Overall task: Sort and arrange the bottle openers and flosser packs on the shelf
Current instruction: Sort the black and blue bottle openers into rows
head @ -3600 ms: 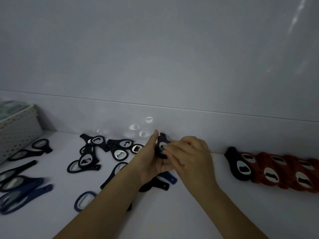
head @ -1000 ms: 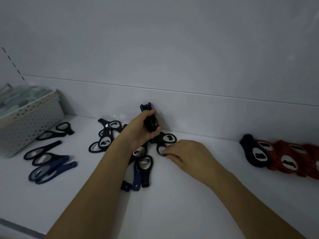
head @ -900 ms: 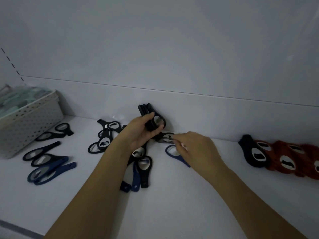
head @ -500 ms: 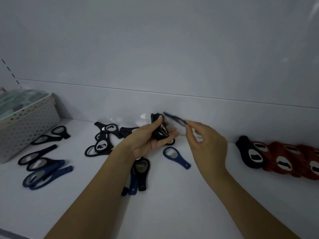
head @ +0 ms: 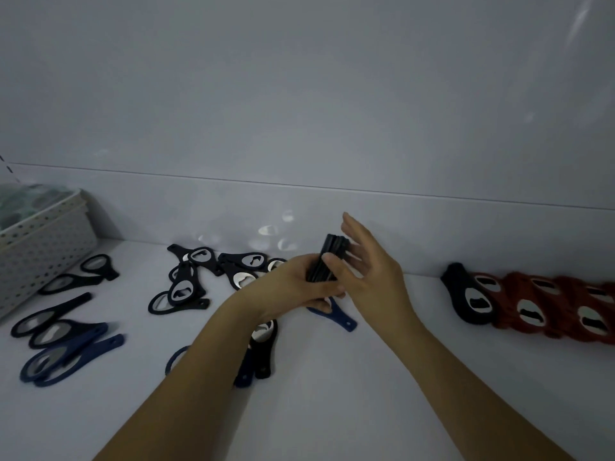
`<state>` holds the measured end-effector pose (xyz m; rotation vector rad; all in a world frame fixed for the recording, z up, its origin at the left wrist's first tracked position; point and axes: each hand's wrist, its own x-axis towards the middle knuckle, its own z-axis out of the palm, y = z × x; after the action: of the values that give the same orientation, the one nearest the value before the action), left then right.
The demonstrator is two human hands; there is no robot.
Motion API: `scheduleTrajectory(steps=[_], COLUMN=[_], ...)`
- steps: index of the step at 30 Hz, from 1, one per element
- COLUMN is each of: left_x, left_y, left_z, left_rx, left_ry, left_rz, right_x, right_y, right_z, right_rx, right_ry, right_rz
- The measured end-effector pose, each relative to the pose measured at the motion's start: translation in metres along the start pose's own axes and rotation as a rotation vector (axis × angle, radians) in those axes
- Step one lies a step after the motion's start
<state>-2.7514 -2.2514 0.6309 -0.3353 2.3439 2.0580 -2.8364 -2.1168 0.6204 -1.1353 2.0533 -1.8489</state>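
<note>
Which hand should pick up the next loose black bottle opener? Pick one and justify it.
Right. The left hand grips the stack of black bottle openers, so it is occupied. The right hand has straight fingers beside the stack and holds nothing, so it is probably free to reach the loose black bottle openers on the white shelf.

Both bare forearms came in from the lower edge and met near the middle. The left hand (head: 293, 284) was turned with its back toward the camera, and its fingers (head: 327, 289) were curled around a stack of black bottle openers (head: 327, 261), which stood up above them. The right hand (head: 372, 271) was just beside the stack, on the side away from the left palm. Its fingers (head: 354, 227) were straight and spread a little, pointing up and away. The right thumb (head: 332, 262) lay against the edge of the stack. The two hands touched below the stack.
</note>
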Motion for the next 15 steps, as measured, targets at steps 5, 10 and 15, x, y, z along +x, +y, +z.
scheduleTrajectory(steps=[5,10,15], left_x=[-0.002,-0.006,-0.021], left_y=[0.005,0.003,-0.009], left_z=[0.001,-0.030,-0.046], left_rx=[0.031,-0.039,-0.308], left_ry=[-0.081,0.195,0.450], left_rz=[0.024,-0.020,-0.082], right_x=[0.004,0.014,0.029], right_y=[-0.002,0.020,0.031], right_z=[-0.008,-0.007,0.010], right_rx=[-0.014,-0.217,-0.680], right_ry=[0.041,-0.019,-0.479], right_rz=[-0.096,0.027,-0.012])
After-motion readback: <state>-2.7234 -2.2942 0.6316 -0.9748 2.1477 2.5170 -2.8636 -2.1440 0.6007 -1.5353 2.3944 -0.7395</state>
